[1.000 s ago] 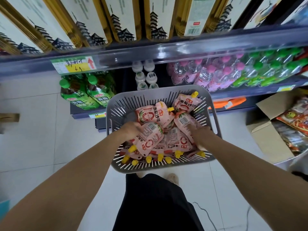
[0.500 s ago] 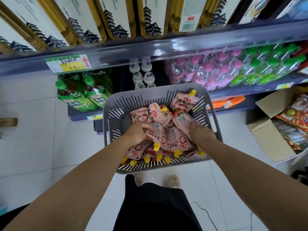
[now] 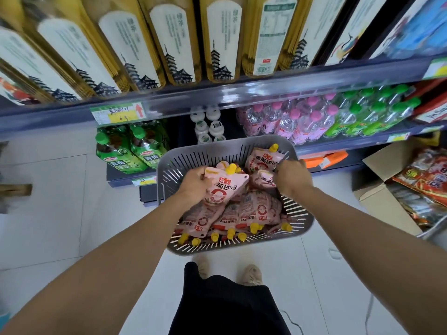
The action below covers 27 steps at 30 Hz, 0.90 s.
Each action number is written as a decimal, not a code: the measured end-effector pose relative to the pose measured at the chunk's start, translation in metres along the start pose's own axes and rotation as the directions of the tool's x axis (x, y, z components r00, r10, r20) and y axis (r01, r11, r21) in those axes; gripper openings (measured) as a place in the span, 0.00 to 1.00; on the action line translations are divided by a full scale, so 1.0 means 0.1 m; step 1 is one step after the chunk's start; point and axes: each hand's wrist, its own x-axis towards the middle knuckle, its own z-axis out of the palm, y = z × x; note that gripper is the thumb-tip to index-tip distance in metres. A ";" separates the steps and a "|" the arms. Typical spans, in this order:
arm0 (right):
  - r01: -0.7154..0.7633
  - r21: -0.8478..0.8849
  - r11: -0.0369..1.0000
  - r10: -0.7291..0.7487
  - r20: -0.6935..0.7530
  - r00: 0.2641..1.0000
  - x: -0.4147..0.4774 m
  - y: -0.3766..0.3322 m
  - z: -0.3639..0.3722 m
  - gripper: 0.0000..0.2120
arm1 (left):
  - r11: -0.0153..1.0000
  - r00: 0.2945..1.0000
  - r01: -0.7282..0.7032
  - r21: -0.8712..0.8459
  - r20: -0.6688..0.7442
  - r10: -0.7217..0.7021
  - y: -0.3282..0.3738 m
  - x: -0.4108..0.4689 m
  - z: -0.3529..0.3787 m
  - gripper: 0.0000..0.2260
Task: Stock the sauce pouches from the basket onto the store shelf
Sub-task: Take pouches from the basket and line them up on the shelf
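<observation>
A grey slotted basket (image 3: 301, 222) stands on the floor before the shelf, filled with several pink sauce pouches with yellow caps (image 3: 244, 213). My left hand (image 3: 193, 183) grips one pink pouch (image 3: 223, 188) and holds it above the pile, label up. My right hand (image 3: 291, 176) is closed on another pouch (image 3: 262, 181) near the basket's far right corner. A further pouch (image 3: 264, 158) leans against the far wall. The store shelf (image 3: 266, 93) runs across above the basket.
Gold and white boxes (image 3: 174, 44) fill the upper shelf. Below stand green tea bottles (image 3: 131, 146), small white bottles (image 3: 208, 128), and pink- and green-capped water bottles (image 3: 326, 119). An open cardboard box (image 3: 387, 194) of snack packs sits at right. My feet (image 3: 227, 272) stand behind the basket.
Both hands have risen from the pile toward the basket's far side. My left hand has lifted a pouch clear of the pile. My right hand has shifted up to a pouch near the far corner.
</observation>
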 end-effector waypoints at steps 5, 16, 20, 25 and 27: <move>-0.002 0.258 0.966 -0.007 0.034 0.999 -0.18 -0.23 -0.63 0.12 | 0.979 0.996 -0.067 -0.191 -0.063 0.056 0.51 -0.39 -0.28 0.10; 0.331 0.150 0.932 -0.306 -0.169 0.937 -1.15 -0.76 -2.41 0.20 | 0.930 0.947 -0.320 -0.179 -0.069 0.313 1.81 -1.49 -1.04 0.07; 0.439 0.133 0.889 -0.369 -0.359 0.857 -1.51 -0.94 -3.01 0.16 | 0.876 0.888 -0.456 -0.158 -0.145 0.436 2.23 -1.88 -1.28 0.04; 0.534 0.200 0.821 -0.373 -0.520 0.768 -1.85 -1.14 -3.68 0.22 | 0.802 0.813 -0.568 -0.184 -0.280 0.511 2.68 -2.31 -1.56 0.04; 0.595 0.230 0.770 -0.384 -0.578 0.720 -1.96 -1.24 -3.90 0.22 | 0.764 0.776 -0.613 -0.201 -0.337 0.534 2.82 -2.48 -1.67 0.01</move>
